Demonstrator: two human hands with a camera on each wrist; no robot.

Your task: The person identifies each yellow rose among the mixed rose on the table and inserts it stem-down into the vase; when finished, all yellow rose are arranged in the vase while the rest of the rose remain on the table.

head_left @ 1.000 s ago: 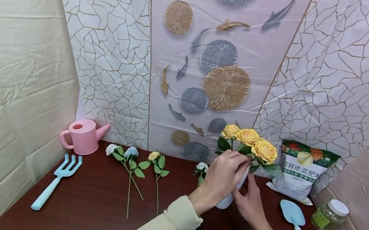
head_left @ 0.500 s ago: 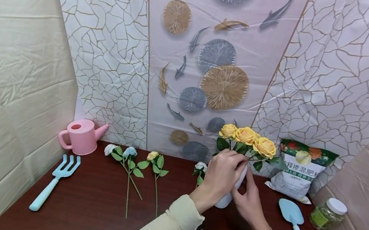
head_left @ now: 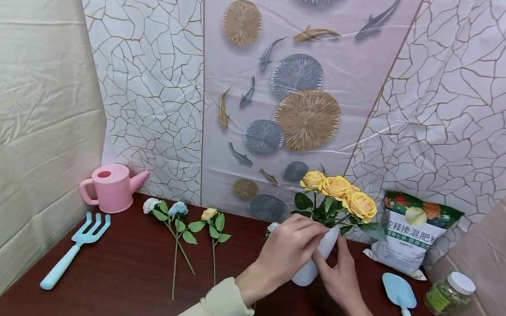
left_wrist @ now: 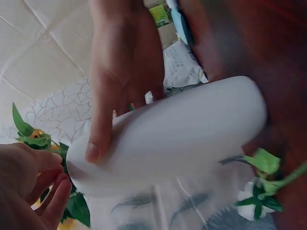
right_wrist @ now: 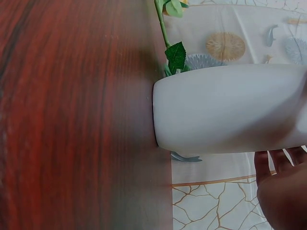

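A white vase stands on the dark red-brown table, with several yellow roses in its mouth. My right hand holds the vase from the right. In the left wrist view its thumb lies along the white wall, the other fingers behind. My left hand is at the vase's upper left, just below the blooms. Its fingers bend loosely beside the rim in the left wrist view, and I see nothing held between them. A white flower lies behind my left hand, mostly hidden.
Left of the hands lie a yellow flower, a blue flower and a white one. Farther left are a pink watering can and a hand fork. A trowel, fertilizer bag and lidded jar stand or lie right.
My left hand has drawn back left and slightly down from the rose stems, uncovering more of the leaves and the vase's upper part. My right hand stays on the vase.
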